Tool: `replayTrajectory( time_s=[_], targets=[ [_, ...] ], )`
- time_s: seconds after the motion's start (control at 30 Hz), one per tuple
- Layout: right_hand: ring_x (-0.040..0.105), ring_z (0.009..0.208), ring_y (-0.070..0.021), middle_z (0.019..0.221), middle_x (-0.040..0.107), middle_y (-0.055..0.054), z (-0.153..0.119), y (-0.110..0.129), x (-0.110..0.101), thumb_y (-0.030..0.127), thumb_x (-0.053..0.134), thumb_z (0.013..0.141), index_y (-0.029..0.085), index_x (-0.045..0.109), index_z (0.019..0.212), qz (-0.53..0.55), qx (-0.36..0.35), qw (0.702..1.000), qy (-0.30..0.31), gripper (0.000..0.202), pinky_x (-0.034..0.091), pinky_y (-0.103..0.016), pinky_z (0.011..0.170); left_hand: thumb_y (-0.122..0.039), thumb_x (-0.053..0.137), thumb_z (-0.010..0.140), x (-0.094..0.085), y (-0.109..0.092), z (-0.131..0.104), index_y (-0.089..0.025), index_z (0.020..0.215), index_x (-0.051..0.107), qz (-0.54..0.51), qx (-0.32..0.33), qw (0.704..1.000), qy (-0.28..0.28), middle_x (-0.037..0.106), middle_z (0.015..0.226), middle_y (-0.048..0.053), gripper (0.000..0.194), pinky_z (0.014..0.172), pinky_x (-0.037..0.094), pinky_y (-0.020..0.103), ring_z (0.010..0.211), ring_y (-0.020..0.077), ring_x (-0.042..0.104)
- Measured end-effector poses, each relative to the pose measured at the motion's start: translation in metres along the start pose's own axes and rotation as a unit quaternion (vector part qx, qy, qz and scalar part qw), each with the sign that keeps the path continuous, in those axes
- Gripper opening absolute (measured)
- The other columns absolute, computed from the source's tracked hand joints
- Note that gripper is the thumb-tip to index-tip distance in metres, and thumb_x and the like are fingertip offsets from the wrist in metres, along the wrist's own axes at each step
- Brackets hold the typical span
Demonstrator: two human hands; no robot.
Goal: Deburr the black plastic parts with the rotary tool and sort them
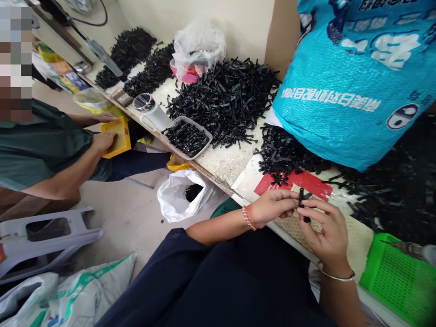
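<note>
The small black piece (301, 196) is, as we see in the head view, between the person's two hands, raised over the near edge of the bench (229, 160). We see its long bar roughly upright in the frame, with a short arm slanting off toward the right.

The left hand (272, 206) comes in from the left, its forearm nearly level and a beaded bracelet (249, 218) at the wrist. We find its fingers bent forward and closed in a pinch at the piece's left side.

The right hand (325, 227) rises from below, its wrist, with a silver bangle (340, 275), under the palm. We see its thumb and fingers curved in a loose arch, fingertips at the piece's right side; how firmly each hand grips, we cannot tell.

Just beyond the hands we see a red patch (315, 184) on the bench, with a blue bag (334, 100) farther back. The green basket (369, 265) stands right of the right hand.
</note>
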State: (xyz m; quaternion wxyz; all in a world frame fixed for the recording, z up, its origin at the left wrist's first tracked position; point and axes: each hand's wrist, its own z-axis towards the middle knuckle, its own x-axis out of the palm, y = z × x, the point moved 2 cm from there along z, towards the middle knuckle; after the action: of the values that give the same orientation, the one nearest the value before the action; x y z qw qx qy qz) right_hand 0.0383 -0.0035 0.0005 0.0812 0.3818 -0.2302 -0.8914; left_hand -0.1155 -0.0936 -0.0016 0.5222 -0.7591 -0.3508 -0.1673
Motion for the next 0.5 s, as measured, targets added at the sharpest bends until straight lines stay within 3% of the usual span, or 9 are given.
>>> replayTrajectory(
  time_s=[0.3,0.5],
  targets=[
    [0.075,0.115,-0.0259,0.126,0.074,-0.008,0.002,0.016,0.009,0.022,0.071,0.095,0.030,0.072,0.119,0.023,0.075,0.997,0.004,0.026,0.066,-0.049,0.100,-0.042,0.088,0.078,-0.012,0.000,-0.006,-0.016,0.103,0.078,0.067,0.055,0.994,-0.062,0.062,0.070,-0.003,0.037,0.053,0.034,0.022,0.056,0.0077,0.048],
    [0.079,0.108,-0.0202,0.121,0.080,-0.004,-0.002,0.014,0.010,0.015,0.067,0.098,0.032,0.077,0.122,0.044,0.084,0.994,-0.048,0.031,0.069,-0.041,0.095,-0.043,0.087,0.080,-0.011,-0.003,-0.003,-0.018,0.090,0.075,0.106,0.086,0.989,-0.057,0.056,0.062,-0.005,0.030,0.050,0.036,0.022,0.053,0.0080,0.046]
  ],
)
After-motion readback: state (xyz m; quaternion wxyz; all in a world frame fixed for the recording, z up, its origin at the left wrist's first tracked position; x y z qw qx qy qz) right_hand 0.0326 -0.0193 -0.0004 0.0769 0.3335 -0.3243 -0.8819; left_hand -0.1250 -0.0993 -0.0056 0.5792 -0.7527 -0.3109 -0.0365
